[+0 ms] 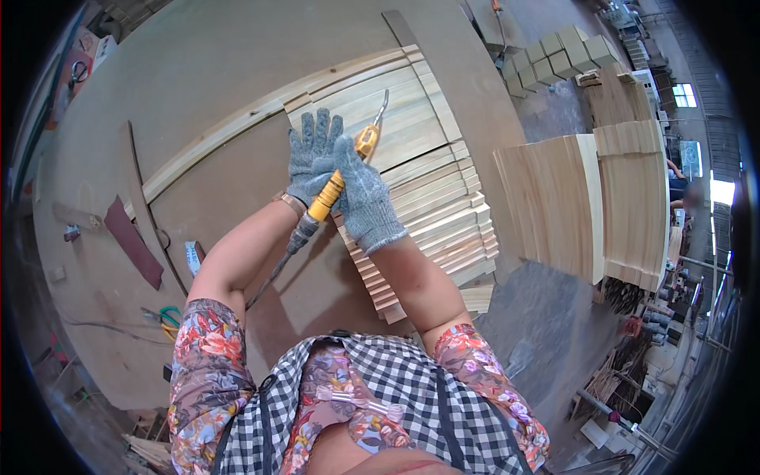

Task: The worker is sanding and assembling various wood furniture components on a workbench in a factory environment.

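My left hand [313, 154], in a grey knitted glove, is spread with its fingers stretched out over the pale wooden strips. Right beside it, my gloved right hand [366, 198] is closed on a yellow soldering iron [326, 198]. Its thin bent metal tip points up and away, and its dark cord runs back past my left forearm. The two gloves meet or overlap at the tool; how the fingers wrap it is partly hidden. Under and beyond my hands lie the wooden strips [431, 190], arranged side by side in stepped rows.
The strips rest on a broad brown worktable [229, 55]. A long wooden batten [214, 134] crosses it at left, near a dark narrow bar [146, 190], a maroon strip [133, 241] and green-handled scissors [169, 318]. Stacked boards [554, 206] and wood blocks [558, 59] stand at right.
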Demonstrator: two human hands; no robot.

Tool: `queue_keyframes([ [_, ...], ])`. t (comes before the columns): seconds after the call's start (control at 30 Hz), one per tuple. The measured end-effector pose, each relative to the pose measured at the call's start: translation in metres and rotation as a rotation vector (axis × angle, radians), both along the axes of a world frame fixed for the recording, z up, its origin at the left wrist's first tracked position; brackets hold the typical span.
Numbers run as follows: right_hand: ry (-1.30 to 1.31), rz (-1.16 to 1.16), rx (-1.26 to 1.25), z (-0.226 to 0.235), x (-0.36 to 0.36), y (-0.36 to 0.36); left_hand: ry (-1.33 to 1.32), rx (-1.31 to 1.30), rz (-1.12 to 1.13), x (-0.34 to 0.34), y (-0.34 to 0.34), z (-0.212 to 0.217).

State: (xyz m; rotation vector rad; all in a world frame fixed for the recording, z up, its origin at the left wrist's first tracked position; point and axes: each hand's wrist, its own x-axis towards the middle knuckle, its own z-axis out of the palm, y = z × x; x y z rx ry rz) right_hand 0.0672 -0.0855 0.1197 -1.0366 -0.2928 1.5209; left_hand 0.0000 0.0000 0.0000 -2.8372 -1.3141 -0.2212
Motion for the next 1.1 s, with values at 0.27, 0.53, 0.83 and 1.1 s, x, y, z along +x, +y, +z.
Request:
queue_keyframes([
  [0.27,-0.067,0.06,-0.024,-0.032,0.005,0.046,-0.013,-0.147,-0.209,0.01,0.058,-0.008],
  [0.53,-0.026,0.013,0.09,0.084,-0.084,-0.253,-0.115,0.006,-0.177,-0.061,-0.186,0.104],
  [0.83,-0.005,-0.193,0.047,0.127,-0.207,-0.565,-0.243,0.159,-0.403,-0.128,-0.444,0.196],
  [1.1,0.201,-0.168,0.058,0.094,-0.22,-0.579,-0.177,0.107,-0.518,-0.193,-0.456,0.153],
])
